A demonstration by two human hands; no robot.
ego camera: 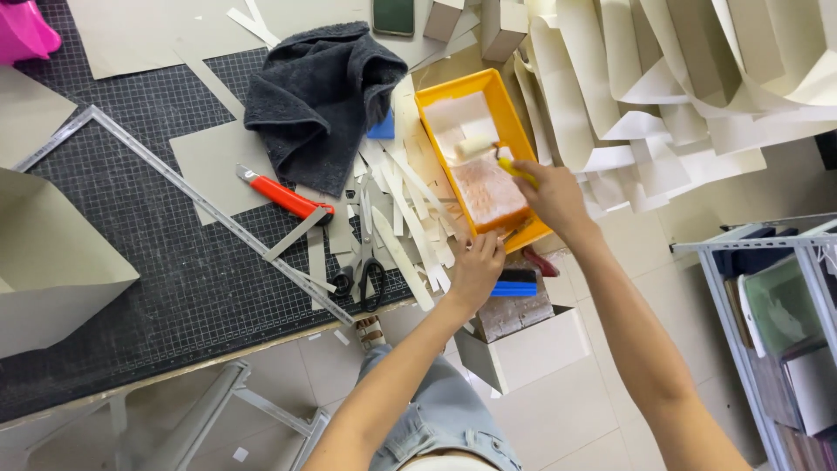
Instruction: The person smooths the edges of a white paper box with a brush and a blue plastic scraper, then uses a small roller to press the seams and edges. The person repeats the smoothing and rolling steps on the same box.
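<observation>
Roller (475,146) sits in the yellow glue tray (436,100) at one o'clock, my right hand (549,196) clamped on its handle, left hand (475,270) steadying the tray's near edge; glue loaded, paper strips (410,227) uncoated.

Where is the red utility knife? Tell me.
In the head view, the red utility knife lies left of centre on the cutting mat, just below the dark towel, beside the metal square ruler.
</observation>
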